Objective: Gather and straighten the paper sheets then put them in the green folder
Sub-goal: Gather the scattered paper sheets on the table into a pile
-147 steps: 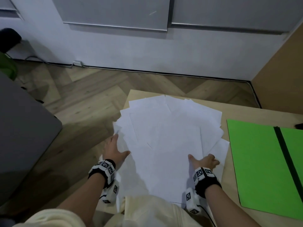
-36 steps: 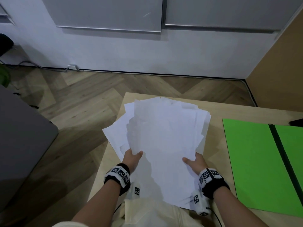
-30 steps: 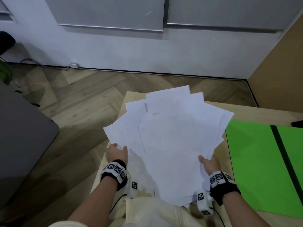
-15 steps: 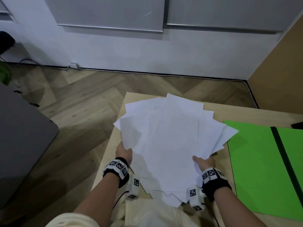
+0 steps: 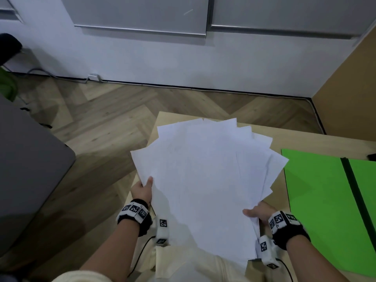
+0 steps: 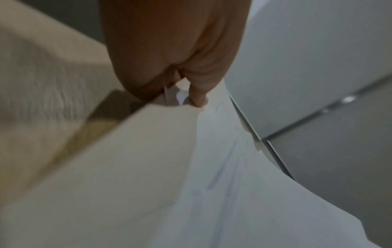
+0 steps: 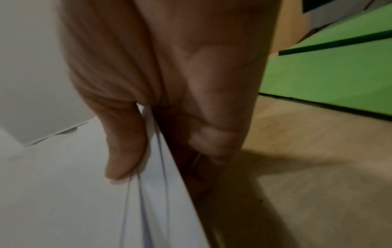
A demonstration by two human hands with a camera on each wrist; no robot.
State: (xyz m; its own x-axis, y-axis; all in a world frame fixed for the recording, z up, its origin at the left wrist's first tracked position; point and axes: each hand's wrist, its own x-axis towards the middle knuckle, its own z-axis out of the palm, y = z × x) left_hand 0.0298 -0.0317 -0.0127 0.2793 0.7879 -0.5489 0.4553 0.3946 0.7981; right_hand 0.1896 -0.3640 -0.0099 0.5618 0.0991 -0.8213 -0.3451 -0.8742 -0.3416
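Observation:
A fanned, uneven bundle of white paper sheets is held up above the wooden table. My left hand pinches the bundle's left edge, thumb on top. My right hand pinches its lower right edge. In the left wrist view the thumb presses on the paper sheets. In the right wrist view the thumb and curled fingers clamp several edges of the paper sheets. The green folder lies open and flat on the table to the right, its dark spine running front to back; the same green folder shows beside my right hand.
A grey piece of furniture stands to the left across a strip of herringbone floor. A white wall with grey cabinet fronts lies beyond the table. A wooden panel rises at the right. A small dark object sits at the folder's far edge.
Since the sheets lay spread flat on the table, both hands have gathered and lifted them. Over the last second the bundle has kept shifting between the hands, and the right hand now sits lower.

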